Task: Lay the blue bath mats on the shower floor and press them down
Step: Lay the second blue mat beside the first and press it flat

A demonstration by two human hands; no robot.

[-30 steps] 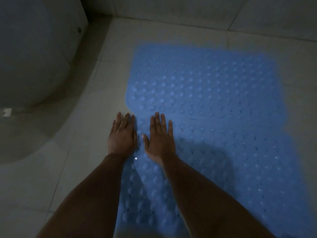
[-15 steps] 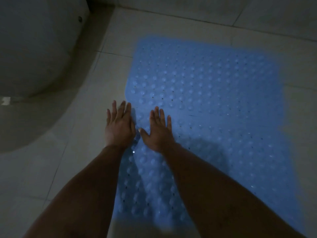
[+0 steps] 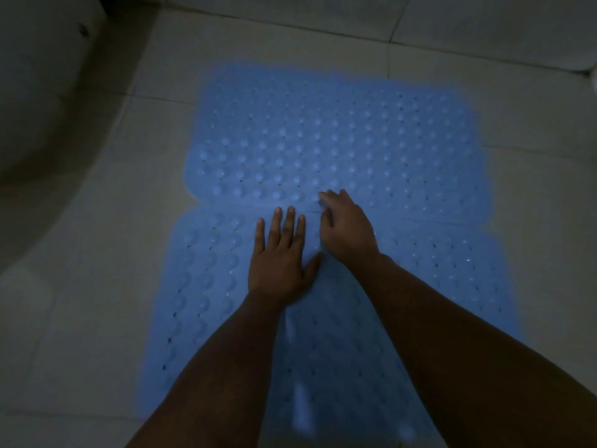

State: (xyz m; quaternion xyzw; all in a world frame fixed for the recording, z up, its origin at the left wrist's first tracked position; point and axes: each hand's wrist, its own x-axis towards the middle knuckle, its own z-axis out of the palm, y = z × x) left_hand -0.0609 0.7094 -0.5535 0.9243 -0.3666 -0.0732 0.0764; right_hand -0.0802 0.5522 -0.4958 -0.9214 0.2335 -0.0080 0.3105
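Observation:
Two blue bubbled bath mats lie flat on the grey tiled shower floor, end to end. The far mat (image 3: 339, 137) meets the near mat (image 3: 436, 286) along a seam across the middle of the view. My left hand (image 3: 281, 257) lies flat with straight, spread fingers on the near mat just below the seam. My right hand (image 3: 347, 229) rests across the seam beside it, its fingers bent down onto the far mat's edge. Both forearms cover part of the near mat.
A white toilet base (image 3: 48, 92) curves along the left side, close to the mats. Tiled walls (image 3: 484, 24) close the far side. Bare floor tiles (image 3: 80, 318) run left of the near mat and right of both mats.
Both hands have moved right, from the mat's left edge to the middle of the seam. The right hand has gone from flat to bent fingers. The view has shifted left.

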